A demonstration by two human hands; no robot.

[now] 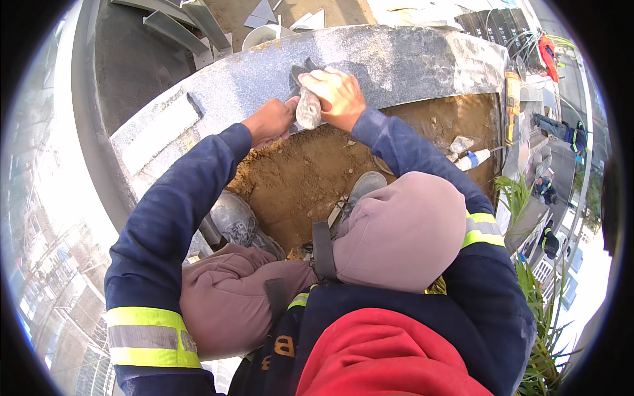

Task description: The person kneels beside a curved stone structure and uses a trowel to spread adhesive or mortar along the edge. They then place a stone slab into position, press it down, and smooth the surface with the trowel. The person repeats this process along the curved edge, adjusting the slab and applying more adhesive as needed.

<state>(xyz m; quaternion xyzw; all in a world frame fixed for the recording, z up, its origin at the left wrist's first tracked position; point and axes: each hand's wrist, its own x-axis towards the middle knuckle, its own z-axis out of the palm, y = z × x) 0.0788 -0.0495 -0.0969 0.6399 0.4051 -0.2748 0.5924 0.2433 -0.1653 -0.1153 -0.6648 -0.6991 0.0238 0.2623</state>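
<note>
As you leaned over one curved grey slab [409, 69], your right hand [337, 98] wrapped its fingers around one dusty grey piece [308, 109] at the near edge; your left hand [271, 120] curled its fingers alongside, any pinch impossible to tell. Apparently stiff, light and dust-slick, the piece suited a mid-length hold. Two shoes [239, 223] and one white tube [473, 160] showed nearby.

The stone slab [396, 66] was speckled grey, with whitish patches toward its right end. The tool [308, 111] at its near edge was mottled pale grey, the soil [300, 171] brown, the trousers [396, 231] dusty pink, the sleeves [178, 204] navy with fluorescent-yellow and silver bands [148, 337].
</note>
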